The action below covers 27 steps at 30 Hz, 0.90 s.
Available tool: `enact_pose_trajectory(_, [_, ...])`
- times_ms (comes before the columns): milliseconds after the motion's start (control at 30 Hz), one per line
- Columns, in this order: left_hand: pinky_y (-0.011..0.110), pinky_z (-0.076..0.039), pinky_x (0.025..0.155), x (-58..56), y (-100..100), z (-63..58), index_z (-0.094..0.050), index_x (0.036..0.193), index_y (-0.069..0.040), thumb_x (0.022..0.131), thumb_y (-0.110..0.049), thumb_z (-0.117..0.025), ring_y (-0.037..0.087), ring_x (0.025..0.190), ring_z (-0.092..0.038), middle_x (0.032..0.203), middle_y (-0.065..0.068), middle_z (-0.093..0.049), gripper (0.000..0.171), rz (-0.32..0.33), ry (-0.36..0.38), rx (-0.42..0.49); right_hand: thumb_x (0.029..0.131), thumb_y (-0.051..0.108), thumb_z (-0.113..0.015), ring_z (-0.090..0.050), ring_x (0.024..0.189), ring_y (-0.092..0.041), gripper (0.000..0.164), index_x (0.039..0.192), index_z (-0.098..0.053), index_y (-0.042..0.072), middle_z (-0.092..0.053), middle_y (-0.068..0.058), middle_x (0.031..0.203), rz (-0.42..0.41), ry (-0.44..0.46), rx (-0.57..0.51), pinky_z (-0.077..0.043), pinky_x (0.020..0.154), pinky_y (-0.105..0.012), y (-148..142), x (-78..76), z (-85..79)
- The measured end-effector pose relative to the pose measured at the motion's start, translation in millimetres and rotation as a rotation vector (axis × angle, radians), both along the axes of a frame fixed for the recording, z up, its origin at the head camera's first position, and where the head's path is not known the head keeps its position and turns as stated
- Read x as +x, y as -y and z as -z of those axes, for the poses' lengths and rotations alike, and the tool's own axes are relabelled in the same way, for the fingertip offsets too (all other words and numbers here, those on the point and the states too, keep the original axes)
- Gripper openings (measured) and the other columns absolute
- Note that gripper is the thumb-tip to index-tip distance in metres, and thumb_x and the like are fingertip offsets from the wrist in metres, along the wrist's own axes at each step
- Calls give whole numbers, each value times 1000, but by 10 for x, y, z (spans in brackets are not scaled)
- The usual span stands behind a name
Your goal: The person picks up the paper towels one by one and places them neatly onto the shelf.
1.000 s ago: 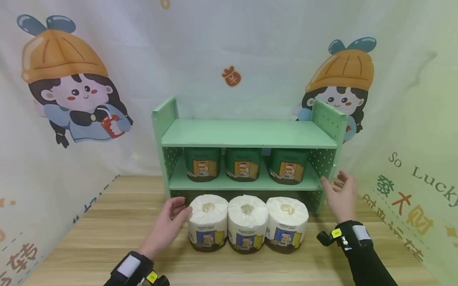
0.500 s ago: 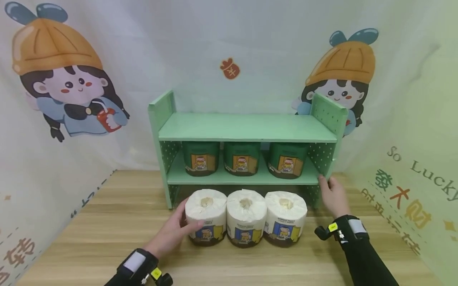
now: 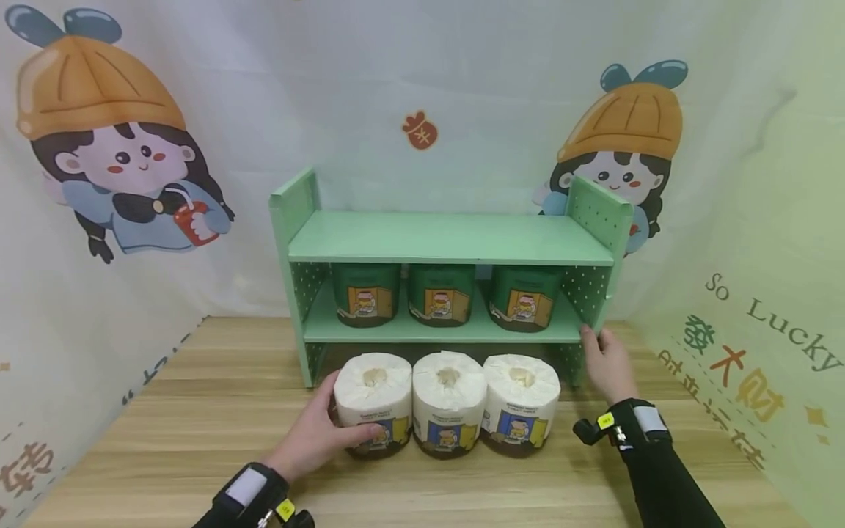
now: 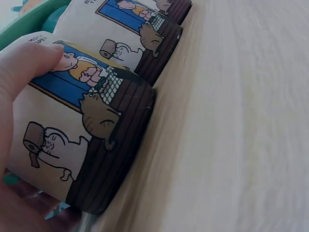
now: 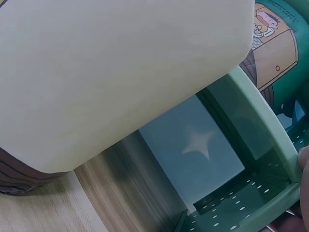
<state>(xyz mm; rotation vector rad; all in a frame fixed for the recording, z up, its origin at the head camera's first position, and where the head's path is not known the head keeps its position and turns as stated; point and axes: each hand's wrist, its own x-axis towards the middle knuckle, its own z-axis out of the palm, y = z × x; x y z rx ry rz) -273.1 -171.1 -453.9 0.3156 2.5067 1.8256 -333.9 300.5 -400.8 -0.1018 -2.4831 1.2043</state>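
Three toilet paper rolls stand upright in a row before a green shelf unit (image 3: 449, 236): the left roll (image 3: 372, 400), the middle roll (image 3: 449, 400) and the right roll (image 3: 520, 403). My left hand (image 3: 315, 434) grips the left roll from its left side, the thumb across the printed front and the other fingers mostly hidden behind it. In the left wrist view, the thumb (image 4: 41, 60) lies over the roll's picture. At the lower right of the shelf, my right hand (image 3: 610, 367) holds the side panel, with the thumb on its front edge.
On the middle board are three green-wrapped rolls, left (image 3: 365, 297), middle (image 3: 440, 297) and right (image 3: 524, 301). A printed cloth (image 3: 356, 88) hangs behind the wooden table (image 3: 218, 411) and along its sides. The bottom space of the shelf lies behind the white rolls.
My left hand has moved from beside the left toilet paper roll to a grip around it. My right hand has come in to the shelf's side panel. The rolls stay in their row.
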Motion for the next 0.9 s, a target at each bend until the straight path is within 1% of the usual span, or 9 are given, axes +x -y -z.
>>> enact_pose_trajectory(67, [63,-41,126,0,2,-1,-29,169,-16,81,-30,-100,37,150,-53,165,14,-50,114,-5,1,-4,120,42,-34,-61,110,-39,60,145,-59,-6,-67,-33,133,-4,7,-4,-50,87,-46,13,5,-7])
enact_pose_trajectory(200, [63,-41,126,13,4,-8,-31,168,-15,81,-30,-100,37,149,-54,164,15,-52,112,-9,-11,-7,120,43,-33,-61,119,-44,61,148,-56,-6,-64,-35,140,-15,20,-21,-51,97,-55,24,8,-20])
enact_pose_trajectory(367, [61,-46,123,17,19,8,-33,167,-14,82,-25,-99,35,145,-57,161,15,-55,108,3,-40,9,120,42,-32,-61,127,-46,62,150,-54,-7,-62,-36,146,-26,21,-33,-51,105,-62,18,4,-15])
enact_pose_trajectory(467, [60,-47,122,17,32,15,-34,167,-14,83,-23,-98,35,145,-57,161,15,-55,106,8,-49,15,120,42,-32,-61,126,-47,62,151,-54,-7,-62,-37,146,-28,18,-32,-51,104,-62,10,1,1])
enact_pose_trajectory(567, [59,-48,122,28,40,7,-34,166,-14,83,-23,-98,35,144,-58,160,15,-56,105,7,-52,14,120,42,-32,-62,123,-45,61,150,-55,-7,-63,-36,144,-25,13,-24,-52,101,-59,7,4,7])
enact_pose_trajectory(667, [54,-49,120,35,47,-2,-34,166,-14,84,-22,-97,35,143,-58,160,15,-56,104,14,-53,21,120,42,-32,-62,119,-43,61,148,-56,-6,-65,-35,141,-19,8,-19,-51,97,-56,7,2,10])
enact_pose_trajectory(800, [46,-50,116,41,59,-18,-35,166,-13,84,-20,-96,34,141,-60,158,16,-58,102,12,-69,23,120,42,-32,-62,120,-45,61,148,-56,-7,-64,-36,142,-17,7,-18,-52,97,-58,9,-2,8])
enact_pose_trajectory(900, [46,-51,115,50,81,-42,-34,166,-14,85,-20,-96,34,140,-61,158,16,-58,102,7,-72,20,120,42,-32,-62,120,-45,61,149,-55,-7,-64,-36,142,-17,6,-18,-52,97,-57,17,3,-3])
